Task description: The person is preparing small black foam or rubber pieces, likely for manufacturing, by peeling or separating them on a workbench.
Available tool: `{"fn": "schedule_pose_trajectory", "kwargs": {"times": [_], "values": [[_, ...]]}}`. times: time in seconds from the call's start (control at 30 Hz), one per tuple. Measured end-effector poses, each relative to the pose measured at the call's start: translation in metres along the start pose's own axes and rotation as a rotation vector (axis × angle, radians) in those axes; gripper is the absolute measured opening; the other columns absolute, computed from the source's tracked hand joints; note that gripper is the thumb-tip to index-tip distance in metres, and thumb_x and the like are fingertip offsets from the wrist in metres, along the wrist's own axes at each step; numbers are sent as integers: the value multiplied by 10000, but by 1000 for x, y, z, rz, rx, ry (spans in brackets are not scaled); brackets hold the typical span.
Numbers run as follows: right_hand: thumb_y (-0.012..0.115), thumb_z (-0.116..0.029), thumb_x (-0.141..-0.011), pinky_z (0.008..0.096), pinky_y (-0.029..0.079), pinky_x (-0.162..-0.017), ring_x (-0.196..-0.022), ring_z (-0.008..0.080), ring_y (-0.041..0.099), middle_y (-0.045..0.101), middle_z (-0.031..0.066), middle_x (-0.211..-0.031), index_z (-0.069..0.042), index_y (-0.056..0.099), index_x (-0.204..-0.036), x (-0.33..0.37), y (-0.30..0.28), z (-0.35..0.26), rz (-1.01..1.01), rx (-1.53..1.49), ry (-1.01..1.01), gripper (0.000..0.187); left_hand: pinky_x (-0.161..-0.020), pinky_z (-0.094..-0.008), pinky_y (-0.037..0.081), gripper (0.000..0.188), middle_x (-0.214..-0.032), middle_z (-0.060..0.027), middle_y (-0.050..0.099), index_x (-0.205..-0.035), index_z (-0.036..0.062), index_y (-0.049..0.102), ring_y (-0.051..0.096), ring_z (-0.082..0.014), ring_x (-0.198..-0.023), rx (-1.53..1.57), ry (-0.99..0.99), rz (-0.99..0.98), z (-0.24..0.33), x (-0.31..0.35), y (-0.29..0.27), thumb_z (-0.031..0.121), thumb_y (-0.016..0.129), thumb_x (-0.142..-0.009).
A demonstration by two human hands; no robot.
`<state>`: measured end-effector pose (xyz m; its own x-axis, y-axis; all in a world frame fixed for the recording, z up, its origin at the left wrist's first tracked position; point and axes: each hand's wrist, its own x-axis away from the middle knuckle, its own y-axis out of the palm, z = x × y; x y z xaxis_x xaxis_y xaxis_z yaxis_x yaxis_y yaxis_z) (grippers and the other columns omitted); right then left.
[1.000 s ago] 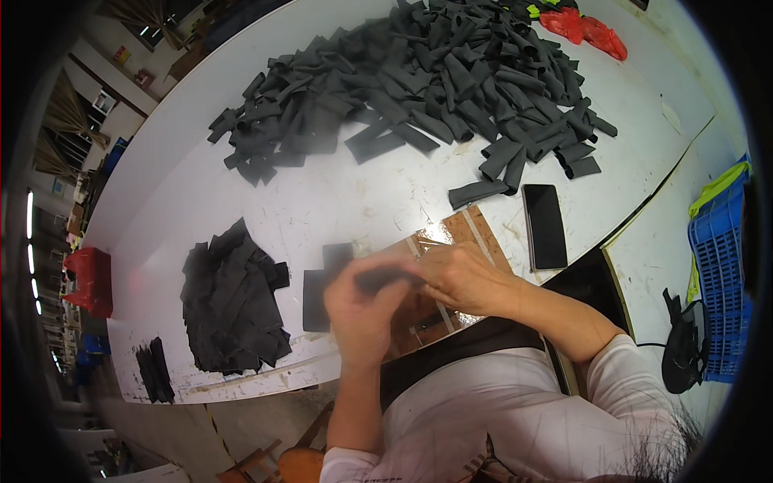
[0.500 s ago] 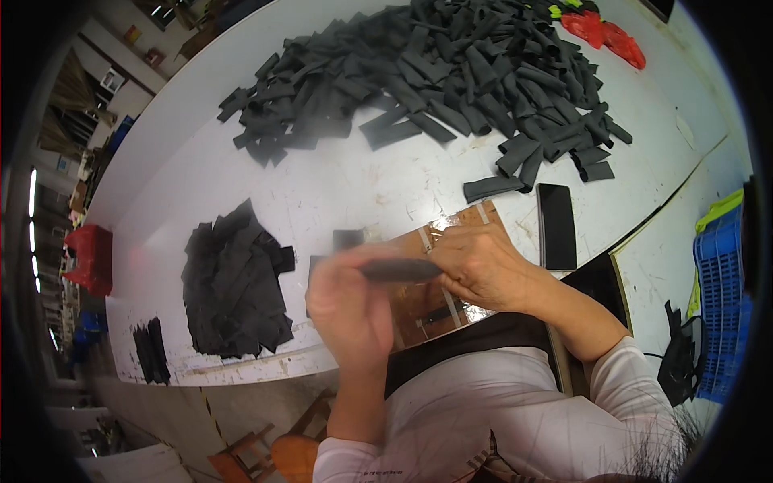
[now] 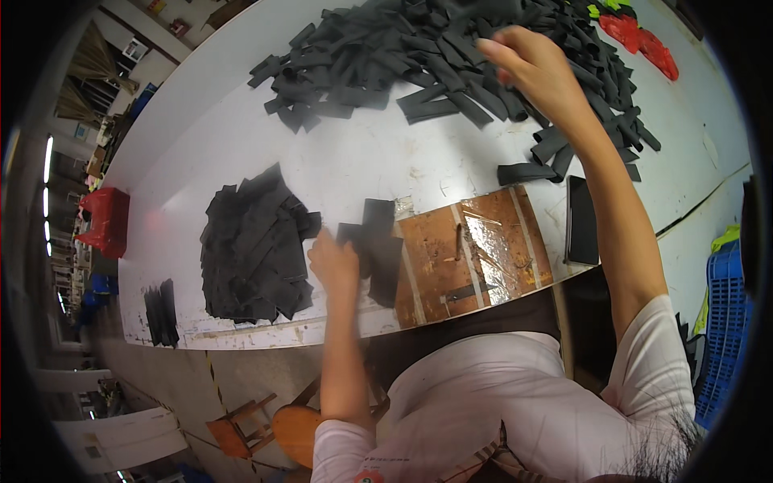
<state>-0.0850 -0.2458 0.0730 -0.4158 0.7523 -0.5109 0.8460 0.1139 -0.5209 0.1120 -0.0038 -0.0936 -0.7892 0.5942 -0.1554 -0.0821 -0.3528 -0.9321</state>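
My left hand is at the left edge of a few flat dark fabric pieces, which overlap in a cross shape. Its fingers are curled against the leftmost piece and slightly blurred. Beyond it, a heap of flat dark fabric pieces lies to the left. Stretched far forward, my right hand hovers over a large pile of dark fabric tubes. Its thumb and fingers are apart, with nothing visible in them. A brown board with strips of clear tape lies before my body.
A phone lies right of the board. Red plastic bags sit at both sides. A small dark stack stands at the table's left end. A blue crate is at right, a wooden stool below.
The dark fabric tube between my hands over the board is gone from them. My right hand has moved far forward over the pile. My left hand has dropped to the flat pieces.
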Motion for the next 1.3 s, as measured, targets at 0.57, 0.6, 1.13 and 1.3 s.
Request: {"fn": "schedule_pose_trajectory", "kwargs": {"times": [0.57, 0.6, 1.13, 1.3], "values": [[649, -73, -677, 318, 444, -565, -622, 259, 562, 559, 103, -686, 8, 600, -789, 192, 50, -61, -377, -483, 225, 146, -698, -177, 410, 248, -859, -49, 545, -972, -31, 509, 517, -72, -762, 1313, 106, -347, 63, 80, -85, -80, 569, -736], [651, -52, -667, 310, 440, -543, -610, 252, 558, 554, 100, -679, 9, 603, -767, 194, 50, -58, -367, -497, 275, 127, -698, -177, 410, 248, -859, -49, 545, -972, -31, 509, 517, -72, -762, 1317, 107, -355, 68, 85, -81, -80, 569, -736], [587, 45, -519, 334, 425, -511, -590, 239, 505, 470, 77, -620, -21, 524, -632, 212, 37, -44, -180, 14, -193, 145, -557, -183, 412, 149, -710, -35, 534, -874, -19, 513, 503, -77, -613, 1483, -338, -533, 85, 120, -84, 92, 568, -790], [563, -4, -511, 319, 406, -480, -561, 217, 469, 414, 63, -599, -44, 452, -576, 213, 37, -41, -187, 104, -314, 135, -499, -196, 433, 99, -720, -53, 571, -851, 7, 523, 543, -99, -589, 1446, -324, -513, 84, 120, -83, 86, 533, -792]]}}
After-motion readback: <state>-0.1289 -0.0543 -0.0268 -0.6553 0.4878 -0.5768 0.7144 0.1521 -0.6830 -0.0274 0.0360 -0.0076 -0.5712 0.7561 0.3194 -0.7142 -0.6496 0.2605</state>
